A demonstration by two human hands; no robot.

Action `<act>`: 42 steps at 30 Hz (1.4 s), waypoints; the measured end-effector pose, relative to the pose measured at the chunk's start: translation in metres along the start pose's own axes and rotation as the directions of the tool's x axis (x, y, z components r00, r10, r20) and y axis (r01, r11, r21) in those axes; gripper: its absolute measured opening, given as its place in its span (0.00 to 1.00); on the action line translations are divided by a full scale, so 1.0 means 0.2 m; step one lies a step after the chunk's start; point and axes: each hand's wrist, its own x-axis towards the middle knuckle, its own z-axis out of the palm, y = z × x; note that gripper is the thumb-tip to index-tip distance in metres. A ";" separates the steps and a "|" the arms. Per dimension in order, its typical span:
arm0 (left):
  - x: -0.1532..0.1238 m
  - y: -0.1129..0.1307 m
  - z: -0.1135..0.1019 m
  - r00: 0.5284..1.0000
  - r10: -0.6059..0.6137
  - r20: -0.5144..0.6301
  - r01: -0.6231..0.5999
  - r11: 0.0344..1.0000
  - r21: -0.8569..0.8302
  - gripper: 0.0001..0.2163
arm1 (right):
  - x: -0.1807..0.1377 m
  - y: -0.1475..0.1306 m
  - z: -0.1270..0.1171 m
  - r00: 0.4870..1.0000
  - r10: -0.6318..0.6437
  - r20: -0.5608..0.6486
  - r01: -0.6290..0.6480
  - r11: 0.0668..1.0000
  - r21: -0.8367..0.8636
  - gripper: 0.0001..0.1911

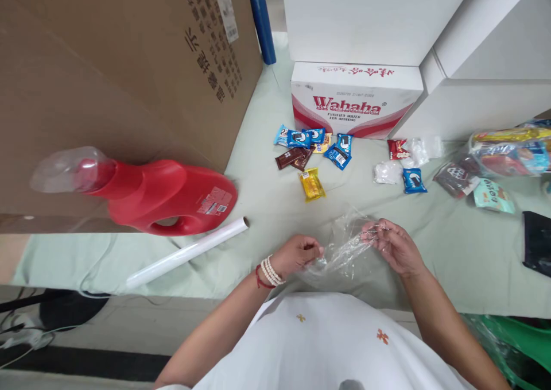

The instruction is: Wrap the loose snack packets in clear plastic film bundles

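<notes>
A clear plastic bag stretches between my two hands, close to the table's front edge. My left hand, with a beaded bracelet at the wrist, pinches one side of it. On the opposite side, the fingers of my right hand are closed on the thin film. Just beyond the bag lies a yellow snack packet. Behind that are brown wrapped bars and several blue snack packets. To the right, crumpled clear plastic lies beside a blue packet and a red packet.
A red detergent bottle lies on its side at left, beside a white roll and a large cardboard box. A Wahaha water carton stands at the back. A filled snack bag and a black object are at right.
</notes>
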 end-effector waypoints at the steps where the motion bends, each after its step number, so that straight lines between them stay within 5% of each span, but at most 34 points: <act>1: 0.02 -0.02 0.00 0.994 0.042 -0.105 -0.044 0.999 -0.009 0.22 | -0.01 0.00 -0.02 0.999 -0.001 -0.032 0.000 1.000 -0.021 0.16; 4: 0.05 -0.06 -0.02 0.907 0.114 -0.405 -0.125 0.992 -0.001 0.21 | -0.05 0.02 -0.08 0.992 -0.027 -0.122 0.014 0.994 -0.106 0.18; 8: 0.04 -0.10 -0.02 0.804 0.145 -0.576 -0.158 0.987 0.028 0.19 | -0.12 0.04 -0.16 0.994 -0.069 -0.088 0.045 0.966 -0.253 0.16; 10: 0.01 -0.12 0.00 0.698 0.240 -0.674 -0.196 0.970 0.142 0.17 | -0.14 0.06 -0.19 0.996 -0.072 -0.046 0.055 0.951 -0.305 0.17; 13: -0.03 -0.14 0.02 0.480 0.442 -0.758 -0.191 0.896 0.401 0.16 | -0.15 0.07 -0.19 0.997 -0.063 -0.044 0.045 0.943 -0.328 0.21; 14: -0.04 -0.15 0.02 0.450 0.473 -0.758 -0.180 0.879 0.442 0.15 | -0.14 0.07 -0.19 0.998 -0.049 -0.049 0.030 0.941 -0.337 0.22; 17: -0.02 -0.13 0.01 0.498 0.398 -0.770 -0.215 0.917 0.336 0.15 | -0.10 0.09 -0.18 0.999 0.003 -0.045 -0.021 0.920 -0.392 0.22; 20: 0.02 -0.09 -0.02 0.631 0.154 -0.760 -0.296 0.954 -0.052 0.15 | -0.08 0.10 -0.18 0.999 -0.007 -0.038 -0.011 0.894 -0.449 0.21; 23: 0.04 -0.05 -0.05 0.741 -0.029 -0.671 -0.237 0.923 -0.302 0.19 | -0.08 0.01 -0.20 0.998 -0.017 0.055 0.044 0.847 -0.530 0.18; 27: 0.06 -0.02 -0.05 0.779 -0.114 -0.617 -0.096 0.950 -0.297 0.27 | -0.02 -0.24 -0.26 0.963 0.112 0.243 0.080 0.746 -0.661 0.22; 31: 0.10 -0.02 -0.04 0.868 0.014 -0.496 -0.037 0.999 -0.037 0.28 | 0.20 -0.36 -0.17 0.946 -0.194 0.259 0.323 0.533 -0.782 0.21; 34: 0.12 -0.05 -0.01 0.866 0.113 -0.488 -0.104 0.994 0.046 0.26 | 0.38 -0.25 0.01 0.909 -0.360 0.208 0.340 0.356 -0.870 0.23; 37: 0.10 -0.10 -0.02 0.804 0.184 -0.566 -0.166 0.983 0.084 0.26 | 0.49 -0.09 0.13 0.892 -0.390 0.228 0.334 0.227 -0.915 0.19; 42: 0.05 -0.13 -0.06 0.672 0.237 -0.702 -0.185 0.971 0.151 0.27 | 0.52 -0.03 0.06 0.781 -0.618 0.094 0.378 0.348 -0.858 0.12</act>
